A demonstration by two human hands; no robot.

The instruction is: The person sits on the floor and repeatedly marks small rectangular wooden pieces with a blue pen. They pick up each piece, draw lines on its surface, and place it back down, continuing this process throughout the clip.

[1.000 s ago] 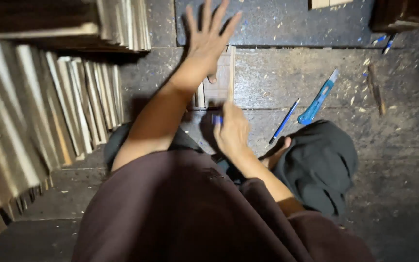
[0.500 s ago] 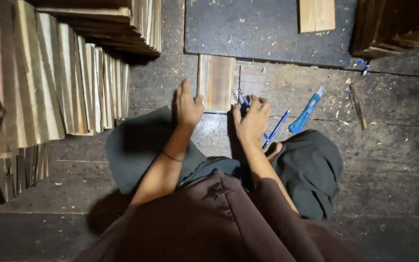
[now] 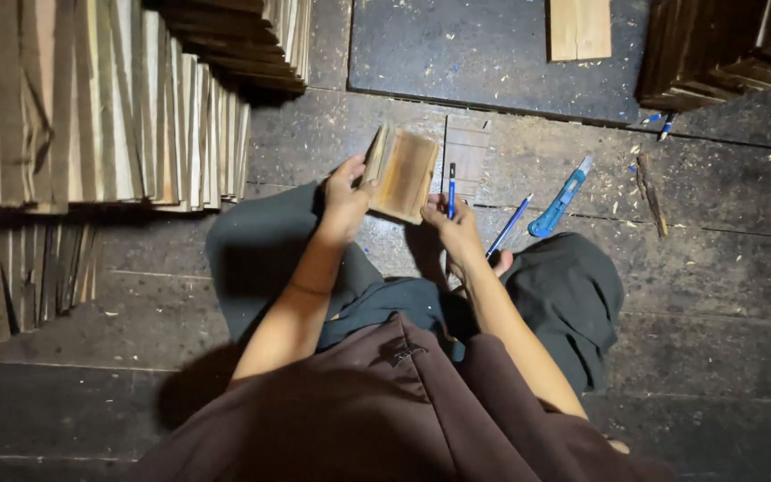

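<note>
My left hand grips the left edge of a small rectangular wooden piece, lifted and tilted above my lap. My right hand supports the piece's lower right corner and also holds a blue pen upright between its fingers. Just behind the lifted piece, a thin flat wooden sheet lies on the floor. I sit cross-legged in dark trousers on dark floor planks.
A second blue pen and a blue utility knife lie on the floor to my right. Rows of stacked wooden slats fill the left side. A dark board with a pale wood piece lies ahead; dark stacks stand at top right.
My left arm pulled back from its far reach, took the wooden piece from the floor and raised it toward me. My right hand, still with the pen, came up to its corner.
</note>
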